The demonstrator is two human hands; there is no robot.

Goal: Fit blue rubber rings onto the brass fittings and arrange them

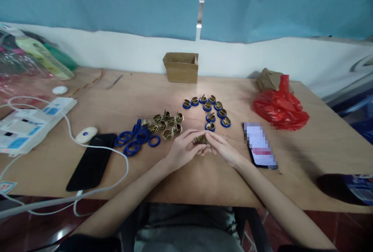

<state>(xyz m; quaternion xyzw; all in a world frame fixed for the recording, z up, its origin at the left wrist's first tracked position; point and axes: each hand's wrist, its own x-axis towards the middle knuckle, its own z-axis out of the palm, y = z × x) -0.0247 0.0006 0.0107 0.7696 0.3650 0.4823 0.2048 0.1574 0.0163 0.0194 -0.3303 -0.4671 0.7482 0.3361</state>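
My left hand [183, 150] and my right hand [223, 149] meet over the middle of the table, fingers closed around one brass-coloured round metal part [201, 139]. Fingers cover much of that part. Just beyond the hands, several brass parts seated in blue rings [210, 117] form a curved line. To the left lie several similar brass parts without blue rings [168, 134], some with an upright flap. Loose blue rings [132, 148] are heaped farther left. Small thin, clear or wiry bits [226, 138] lie beside my right hand, too fine to name.
A phone with a lit, blurred screen [260, 145] lies at right, near a red plastic bag [281, 108] and a dark bottle [346, 189]. An open cardboard box [182, 72] stands at the back. At left are a black phone [91, 162], white cable and power strip [37, 125].
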